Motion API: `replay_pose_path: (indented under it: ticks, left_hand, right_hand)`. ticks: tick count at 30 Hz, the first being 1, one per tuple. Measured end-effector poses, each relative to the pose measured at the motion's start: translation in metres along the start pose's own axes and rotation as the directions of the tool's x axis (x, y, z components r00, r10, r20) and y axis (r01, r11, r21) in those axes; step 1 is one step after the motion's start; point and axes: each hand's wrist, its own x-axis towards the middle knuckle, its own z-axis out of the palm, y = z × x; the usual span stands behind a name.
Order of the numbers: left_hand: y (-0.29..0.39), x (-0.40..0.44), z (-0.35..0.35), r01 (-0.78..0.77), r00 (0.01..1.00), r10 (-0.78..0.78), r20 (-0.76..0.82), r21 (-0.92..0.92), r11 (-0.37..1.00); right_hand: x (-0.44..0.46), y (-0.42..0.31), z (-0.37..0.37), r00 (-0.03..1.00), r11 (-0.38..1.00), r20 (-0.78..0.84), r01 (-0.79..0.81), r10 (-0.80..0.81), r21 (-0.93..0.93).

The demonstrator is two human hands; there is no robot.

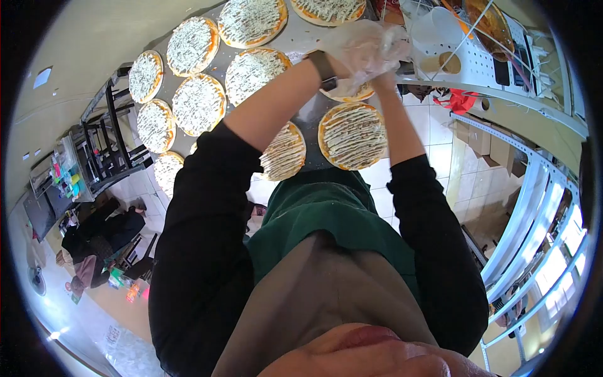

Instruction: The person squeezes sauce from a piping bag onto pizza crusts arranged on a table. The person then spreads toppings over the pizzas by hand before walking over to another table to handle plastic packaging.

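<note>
My left hand [342, 50], with a dark watch [323, 70] at the wrist, meets my right hand [384, 63] over the table's far right part. Crumpled clear plastic, which looks like loose gloves, covers both, and the fingers cannot be made out through it. Partly hidden just below them lies a topped pizza base [352, 95]. Nearer to me is a pizza [353, 136] with pale sauce in stripes; another striped one [284, 152] sits left of it, partly behind my left forearm. Several pizzas [199, 105] covered in white shreds lie to the left.
The pizzas rest on a grey metal table [309, 114]. On its right stands a white perforated rack [490, 47] with a clear container [434, 28]. A red bag [457, 100] hangs below. Metal shelving [534, 220] is at right, a black frame [113, 125] at left.
</note>
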Motion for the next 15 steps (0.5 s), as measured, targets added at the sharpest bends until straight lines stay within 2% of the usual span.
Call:
replay_pose_path:
  ticks: [1, 2, 3, 4, 6, 7, 8, 9, 10, 11, 12, 13, 14, 15]
  left_hand:
    - [0.009, 0.001, -0.009, -0.002, 1.0, 0.002, 0.003, 0.002, 1.0]
    - [0.026, 0.002, -0.027, 0.194, 0.981, -0.19, 0.044, -0.138, 0.971]
    - [0.037, 0.004, -0.038, 0.384, 0.923, -0.368, 0.11, -0.263, 0.885]
    - [0.041, 0.005, -0.039, 0.385, 0.923, -0.367, 0.115, -0.259, 0.886]
    - [0.049, 0.009, -0.041, 0.444, 0.893, -0.433, 0.121, -0.388, 0.808]
    - [0.053, 0.012, -0.042, 0.442, 0.894, -0.432, 0.119, -0.389, 0.808]
    - [0.06, 0.02, -0.045, 0.507, 0.861, -0.437, 0.26, -0.36, 0.783]
    - [0.064, 0.026, -0.044, 0.567, 0.808, -0.437, 0.395, -0.324, 0.757]
    - [0.049, 0.018, -0.028, 0.566, 0.81, -0.438, 0.39, -0.328, 0.756]
    - [0.019, 0.003, -0.001, 0.329, 0.937, -0.285, 0.202, -0.237, 0.914]
    - [0.003, -0.004, 0.015, 0.08, 0.996, -0.077, 0.036, -0.089, 0.993]
    - [0.017, 0.003, 0.003, 0.078, 0.997, -0.075, 0.035, -0.089, 0.993]
    - [0.044, 0.014, -0.024, 0.177, 0.984, -0.163, 0.077, -0.232, 0.957]
    - [0.059, 0.021, -0.039, 0.275, 0.961, -0.243, 0.133, -0.362, 0.891]
  right_hand:
    - [-0.006, -0.021, 0.018, 0.996, 0.998, -0.083, 0.028, -0.033, -0.056]
    - [-0.008, -0.034, 0.04, 0.981, 0.992, -0.148, 0.123, -0.123, -0.008]
    - [-0.012, -0.037, 0.057, 0.954, 0.975, -0.216, 0.219, -0.207, 0.034]
    - [-0.013, -0.032, 0.06, 0.954, 0.975, -0.22, 0.218, -0.205, 0.037]
    - [-0.008, -0.024, 0.05, 0.997, 0.996, -0.019, 0.081, -0.081, 0.046]
    - [-0.005, -0.021, 0.023, 1.0, 0.999, 0.001, -0.008, 0.008, 0.041]
    - [-0.003, 0.003, 0.013, 1.0, 0.999, 0.003, -0.004, 0.004, 0.038]
    - [0.003, 0.037, 0.005, 0.997, 0.974, 0.073, -0.035, 0.019, 0.222]
    - [0.005, 0.053, 0.001, 0.989, 0.915, 0.145, -0.08, 0.024, 0.394]
    - [0.003, 0.045, -0.001, 0.989, 0.918, 0.148, -0.079, 0.022, 0.389]
    - [-0.002, 0.025, -0.001, 0.999, 0.988, 0.039, 0.009, -0.016, 0.157]
    - [-0.007, 0.006, 0.001, 0.995, 0.993, -0.058, 0.074, -0.079, -0.09]
    - [-0.011, -0.015, 0.009, 0.995, 0.993, -0.06, 0.074, -0.08, -0.091]
    - [-0.014, -0.036, 0.019, 0.936, 0.935, -0.132, 0.297, -0.325, -0.194]
